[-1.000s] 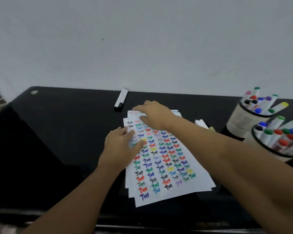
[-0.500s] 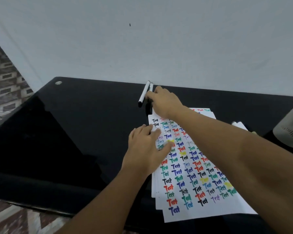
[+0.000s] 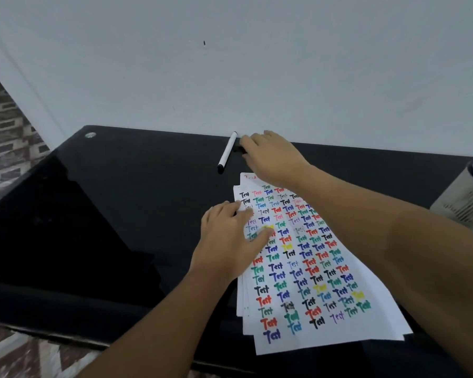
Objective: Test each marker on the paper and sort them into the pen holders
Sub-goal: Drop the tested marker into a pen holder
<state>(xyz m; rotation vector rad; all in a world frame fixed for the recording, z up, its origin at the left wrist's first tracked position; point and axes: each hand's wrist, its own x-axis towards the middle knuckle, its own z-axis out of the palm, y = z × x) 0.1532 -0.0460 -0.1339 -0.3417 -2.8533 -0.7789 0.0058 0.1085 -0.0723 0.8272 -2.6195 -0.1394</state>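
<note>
Here, the right hand [image 3: 272,156] reaches across the top of the sheets to the back edge of the glossy black table [image 3: 120,203], its fingers curled down over a dark marker end [image 3: 239,149] that mostly hides beneath them; whether they actually grip it cannot be told. Just beside that hand, to its left, a slim white marker with a black cap [image 3: 226,152] lies loose on the table, slanted, cap end toward the person. The left hand [image 3: 230,241] rests flat with relaxed, spread fingers on the left edge of a stack of white paper sheets [image 3: 306,268]. The top sheet is covered in rows of the word "Test" written in black, red, blue, green, yellow and purple ink. At the far right edge, part of a pale cylindrical pen holder [image 3: 464,205] stands on the table; its contents are cut off.
</note>
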